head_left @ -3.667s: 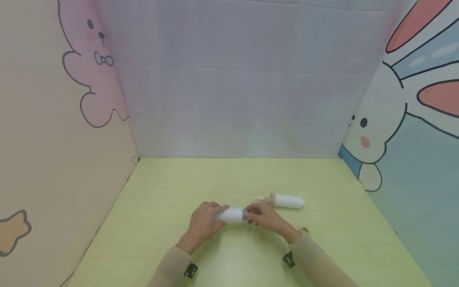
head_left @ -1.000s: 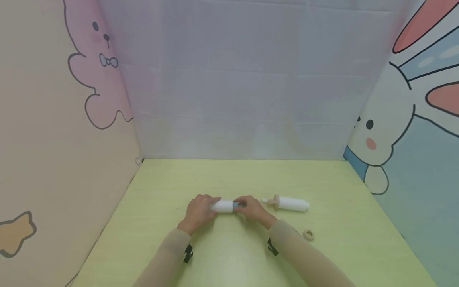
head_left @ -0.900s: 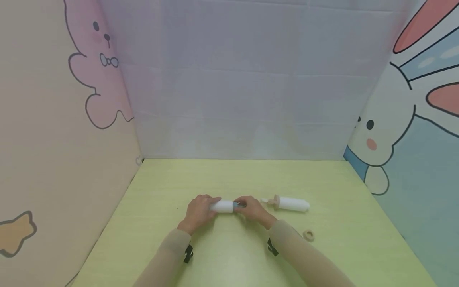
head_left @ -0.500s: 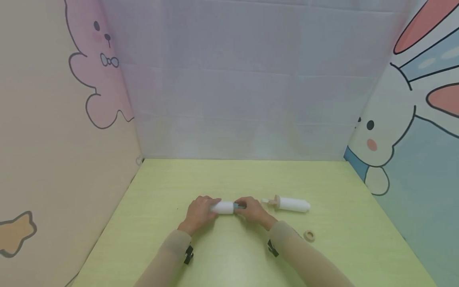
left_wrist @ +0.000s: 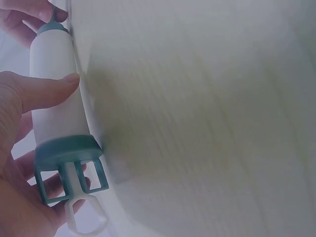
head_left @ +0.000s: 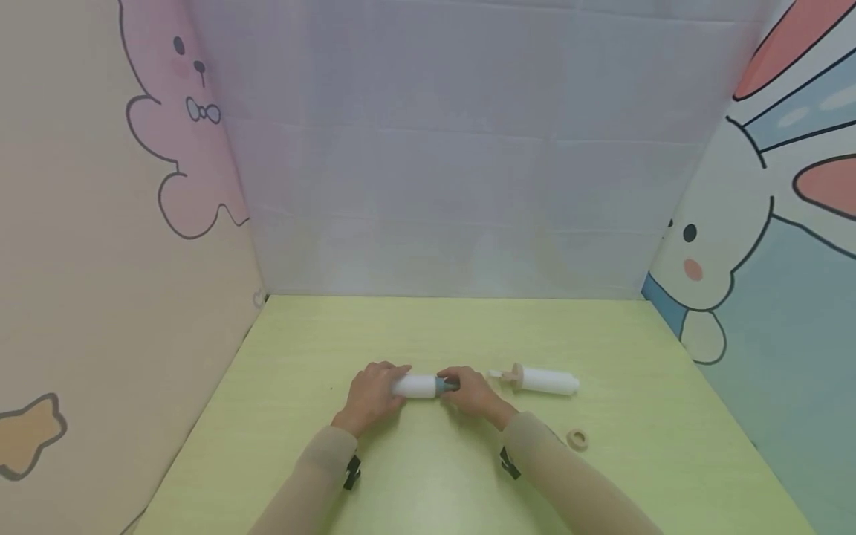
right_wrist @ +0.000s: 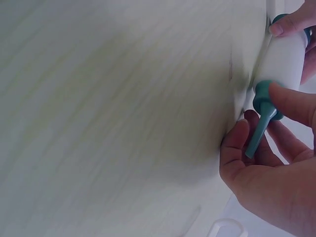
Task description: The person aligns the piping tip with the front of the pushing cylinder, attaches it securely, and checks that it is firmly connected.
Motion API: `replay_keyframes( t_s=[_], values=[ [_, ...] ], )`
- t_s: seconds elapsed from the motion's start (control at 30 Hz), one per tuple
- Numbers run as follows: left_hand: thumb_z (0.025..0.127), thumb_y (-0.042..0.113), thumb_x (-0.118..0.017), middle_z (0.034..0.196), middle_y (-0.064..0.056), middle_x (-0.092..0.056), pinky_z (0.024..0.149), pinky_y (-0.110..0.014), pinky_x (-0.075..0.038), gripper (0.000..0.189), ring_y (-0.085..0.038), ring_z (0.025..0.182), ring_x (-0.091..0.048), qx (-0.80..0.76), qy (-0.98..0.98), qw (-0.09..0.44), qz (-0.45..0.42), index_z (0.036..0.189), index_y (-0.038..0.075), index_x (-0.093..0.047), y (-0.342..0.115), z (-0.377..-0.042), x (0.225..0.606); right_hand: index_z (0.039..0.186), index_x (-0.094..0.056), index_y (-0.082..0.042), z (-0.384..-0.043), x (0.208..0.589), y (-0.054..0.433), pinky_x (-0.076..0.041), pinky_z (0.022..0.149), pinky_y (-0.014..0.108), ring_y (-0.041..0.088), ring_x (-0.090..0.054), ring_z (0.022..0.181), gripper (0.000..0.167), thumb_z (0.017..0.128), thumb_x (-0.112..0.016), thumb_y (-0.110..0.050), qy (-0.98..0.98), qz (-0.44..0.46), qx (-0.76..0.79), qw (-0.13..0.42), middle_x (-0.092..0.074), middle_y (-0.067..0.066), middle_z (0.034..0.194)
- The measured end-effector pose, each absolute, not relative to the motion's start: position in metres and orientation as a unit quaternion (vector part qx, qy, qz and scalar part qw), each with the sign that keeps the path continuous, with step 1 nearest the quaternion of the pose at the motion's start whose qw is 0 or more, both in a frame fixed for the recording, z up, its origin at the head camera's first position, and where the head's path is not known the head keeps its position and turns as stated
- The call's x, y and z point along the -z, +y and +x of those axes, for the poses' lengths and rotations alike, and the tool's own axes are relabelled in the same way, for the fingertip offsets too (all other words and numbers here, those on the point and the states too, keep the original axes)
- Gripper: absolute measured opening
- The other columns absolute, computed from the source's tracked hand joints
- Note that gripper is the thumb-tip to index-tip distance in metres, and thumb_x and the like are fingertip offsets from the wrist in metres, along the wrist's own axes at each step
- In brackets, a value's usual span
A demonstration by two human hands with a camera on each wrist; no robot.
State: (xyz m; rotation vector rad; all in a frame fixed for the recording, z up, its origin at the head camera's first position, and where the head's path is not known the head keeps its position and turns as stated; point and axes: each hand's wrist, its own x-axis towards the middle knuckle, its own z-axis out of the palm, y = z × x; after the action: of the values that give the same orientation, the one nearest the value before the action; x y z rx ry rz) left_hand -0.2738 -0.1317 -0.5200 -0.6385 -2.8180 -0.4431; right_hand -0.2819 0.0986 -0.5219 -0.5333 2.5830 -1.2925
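A large white syringe (head_left: pixel 416 386) lies level above the table, its nozzle to the right. My left hand (head_left: pixel 371 395) grips its barrel, thumb across the white tube in the left wrist view. Below that thumb show a teal collar (left_wrist: pixel 66 150) with an open frame and a white plunger ring (left_wrist: pixel 88 217). My right hand (head_left: pixel 471 391) holds the other end. In the right wrist view its thumb presses the teal nozzle cap (right_wrist: pixel 264 96), with the fingers curled around the slim teal nozzle (right_wrist: pixel 259 133). The cap sits against the barrel end.
A second white syringe (head_left: pixel 548 381) with a beige collar (head_left: pixel 517 377) lies right of my right hand, its plunger ring toward that hand. Nearer to me, beside my right sleeve, lies a small beige ring (head_left: pixel 577 439). Printed walls stand around the yellow-green table (head_left: pixel 435 334).
Since the oldest frame, both hands and the syringe have moved slightly left and away from me. The right sleeve no longer overlaps the beige ring. Over the last second hardly anything differs.
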Motion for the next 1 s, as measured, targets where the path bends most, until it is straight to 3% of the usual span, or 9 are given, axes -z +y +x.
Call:
replay_keyframes(
  t_s=[0.3,0.57,1.0],
  values=[
    [0.067,0.023,-0.083,0.107,-0.011,-0.065,0.067,-0.046,-0.049,0.056,-0.032,0.088,-0.059,0.142,-0.962,0.096,-0.214,0.121,0.016,-0.068,-0.130,-0.272,0.518,0.123,-0.059,0.001,-0.279,0.522,0.100,-0.042,0.092,0.052,0.039,-0.056,0.109,0.043,0.081,-0.070,0.000,0.874,-0.176,0.441,0.108,-0.061,0.022,0.116],
    [0.066,0.030,-0.084,0.111,-0.010,-0.062,0.073,-0.048,-0.047,0.059,-0.036,0.100,-0.055,0.124,-0.965,0.109,-0.204,0.121,0.017,-0.067,-0.129,-0.269,0.517,0.124,-0.058,0.004,-0.277,0.520,0.101,-0.044,0.090,0.050,0.039,-0.057,0.107,0.047,0.079,-0.067,0.004,0.870,-0.198,0.441,0.100,-0.060,0.022,0.117],
    [0.064,0.042,-0.086,0.136,-0.016,-0.048,0.085,-0.054,-0.044,0.069,-0.040,0.121,-0.041,0.116,-0.971,0.092,-0.186,0.127,0.022,-0.064,-0.132,-0.266,0.506,0.133,-0.051,0.001,-0.270,0.509,0.106,-0.041,0.090,0.057,0.045,-0.047,0.117,0.053,0.083,-0.068,-0.005,0.885,-0.207,0.405,0.100,-0.051,0.021,0.132]
  ],
)
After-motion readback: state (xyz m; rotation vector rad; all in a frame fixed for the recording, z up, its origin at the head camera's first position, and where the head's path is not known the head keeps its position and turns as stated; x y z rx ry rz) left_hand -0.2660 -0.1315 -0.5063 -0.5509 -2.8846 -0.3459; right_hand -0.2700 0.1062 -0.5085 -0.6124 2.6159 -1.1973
